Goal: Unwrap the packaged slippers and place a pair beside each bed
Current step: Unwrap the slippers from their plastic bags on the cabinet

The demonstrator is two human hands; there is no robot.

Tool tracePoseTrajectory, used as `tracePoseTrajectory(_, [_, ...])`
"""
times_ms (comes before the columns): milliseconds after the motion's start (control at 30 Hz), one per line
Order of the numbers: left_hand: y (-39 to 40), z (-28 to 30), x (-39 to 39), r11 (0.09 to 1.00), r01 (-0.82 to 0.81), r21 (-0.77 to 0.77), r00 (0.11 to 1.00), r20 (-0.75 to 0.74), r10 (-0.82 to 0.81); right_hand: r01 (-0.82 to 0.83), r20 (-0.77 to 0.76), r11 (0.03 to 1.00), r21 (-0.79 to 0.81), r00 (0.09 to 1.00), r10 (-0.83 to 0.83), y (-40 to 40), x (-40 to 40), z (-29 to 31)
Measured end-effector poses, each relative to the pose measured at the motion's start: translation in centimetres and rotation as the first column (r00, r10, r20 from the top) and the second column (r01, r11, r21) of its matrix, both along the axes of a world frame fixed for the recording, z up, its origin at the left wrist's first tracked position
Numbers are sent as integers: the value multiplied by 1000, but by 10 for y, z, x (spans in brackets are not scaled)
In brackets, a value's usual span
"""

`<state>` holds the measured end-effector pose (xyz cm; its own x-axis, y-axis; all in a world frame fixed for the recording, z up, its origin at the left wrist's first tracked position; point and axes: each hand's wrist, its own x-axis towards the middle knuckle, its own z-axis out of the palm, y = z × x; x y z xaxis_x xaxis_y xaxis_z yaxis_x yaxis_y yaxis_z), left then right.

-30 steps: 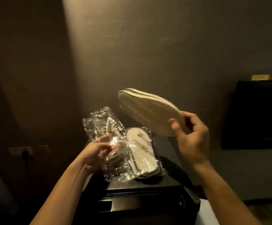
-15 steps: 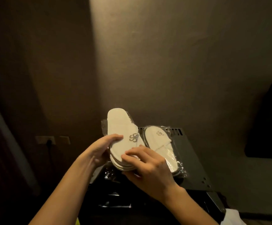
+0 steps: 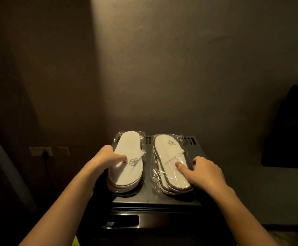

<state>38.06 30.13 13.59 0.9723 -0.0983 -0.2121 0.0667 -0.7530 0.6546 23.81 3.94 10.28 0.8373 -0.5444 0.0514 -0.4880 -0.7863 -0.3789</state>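
Note:
Two stacks of white slippers lie side by side on a black cabinet top [image 3: 162, 199]. The left pair [image 3: 127, 167] is bare, resting on its empty clear wrapper [image 3: 143, 139]; my left hand [image 3: 107, 158] grips its left edge, thumb on top near the grey logo. The right pair [image 3: 171, 162] is still sealed in clear plastic. My right hand [image 3: 203, 173] rests on its right side, thumb pressed on the wrap and fingers curled at the edge.
The cabinet stands against a dim brown wall. A wall socket with a plugged cable [image 3: 41, 151] is at the left. A dark object [image 3: 290, 128] sits at the right. A pale edge [image 3: 0, 157] runs along the far left.
The unwrapped pair went from my raised right hand down onto the empty wrapper. My right hand let go and moved onto the sealed pack. The view tilted down and closer.

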Motion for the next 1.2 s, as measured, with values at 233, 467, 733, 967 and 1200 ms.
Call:
tracePoseTrajectory(233, [-18, 3, -11, 989, 48, 141, 897, 430, -105, -19, -64, 969, 247, 997, 36, 2, 13, 6])
tracePoseTrajectory(467, [-46, 15, -41, 892, 254, -374, 845, 535, -16, -192, 224, 664, 723, 974, 38, -14, -20, 22])
tracePoseTrajectory(733, [-84, 30, -61, 575, 200, -793, 961, 45, -272, -525, 597, 437, 731, 802, -35, 0, -52, 28])
tracePoseTrajectory(967, [-89, 45, -83, 383, 343, -858, 934, 268, -235, -507, 731, 702, 500, 682, -28, -14, -66, 68])
tracePoseTrajectory(1200, [-86, 60, -111, 356, 540, -762, 827, 402, -394, -386, 841, 879, -281, 342, 420, -44, -75, 154])
